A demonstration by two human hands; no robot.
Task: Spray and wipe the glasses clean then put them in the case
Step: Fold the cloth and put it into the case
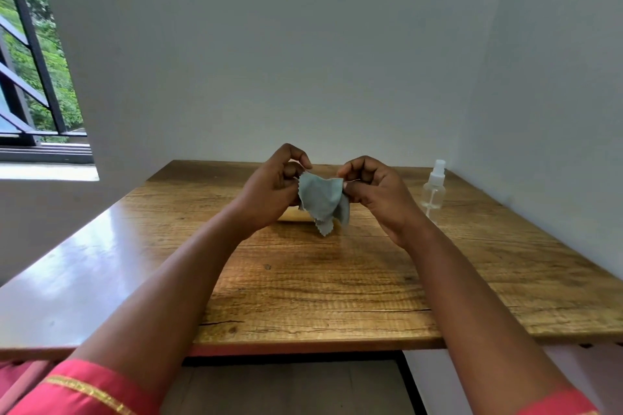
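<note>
A grey-blue cleaning cloth point(320, 200) with a zigzag edge hangs above the middle of the wooden table point(337, 280). My left hand point(273, 185) pinches its left top corner and my right hand point(374, 189) pinches its right top corner, holding it up between them. A small clear spray bottle point(435, 189) with a white cap stands upright at the back right of the table, right of my right hand. A pale object point(293, 215) lies on the table behind my left hand, mostly hidden. I see no glasses.
White walls close the table in at the back and on the right. A window with dark bars point(30, 77) is at the left. The table's front edge runs below my forearms.
</note>
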